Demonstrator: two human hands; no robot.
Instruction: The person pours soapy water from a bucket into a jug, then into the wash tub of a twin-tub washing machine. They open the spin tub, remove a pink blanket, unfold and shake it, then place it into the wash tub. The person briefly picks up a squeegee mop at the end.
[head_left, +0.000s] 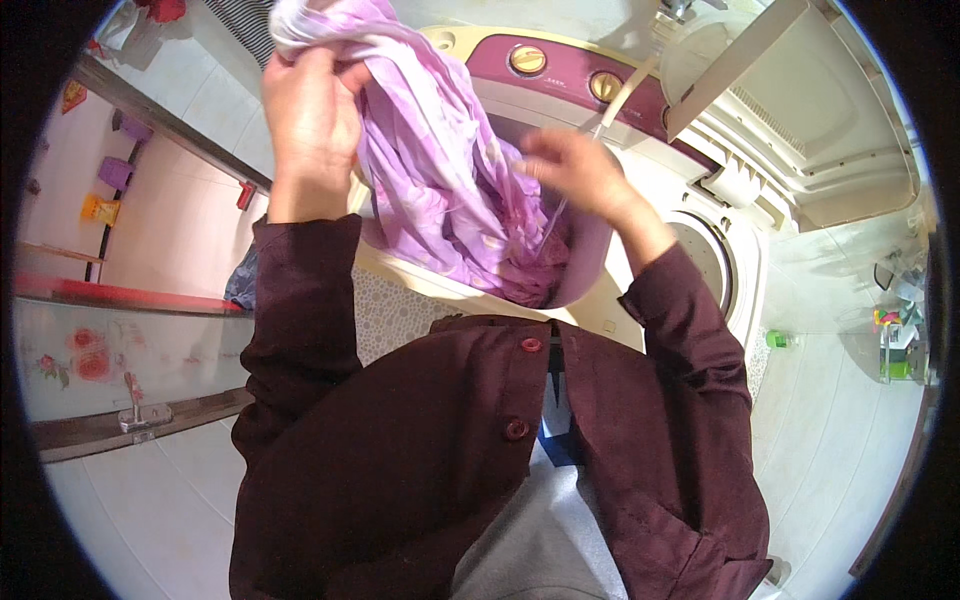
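A pink-purple patterned cloth (450, 172) hangs from my left hand (315, 105), which grips its bunched upper part. Its lower folds lie in the wash tub (592, 247) of a twin-tub washing machine. My right hand (574, 169), slightly blurred, is over the tub's right side, fingers apart and pointing at the cloth; whether they touch it I cannot tell. A pale hose (630, 94) comes down behind this hand into the tub. Behind the tub runs the maroon control panel (562, 79) with yellow knobs.
Right of the wash tub is the round spin tub (701, 255), its raised lid (817, 142) standing behind it. A green-capped container (780, 340) and a holder with small items (896, 349) are at the far right. A doorway with a dark frame (180, 127) lies to the left.
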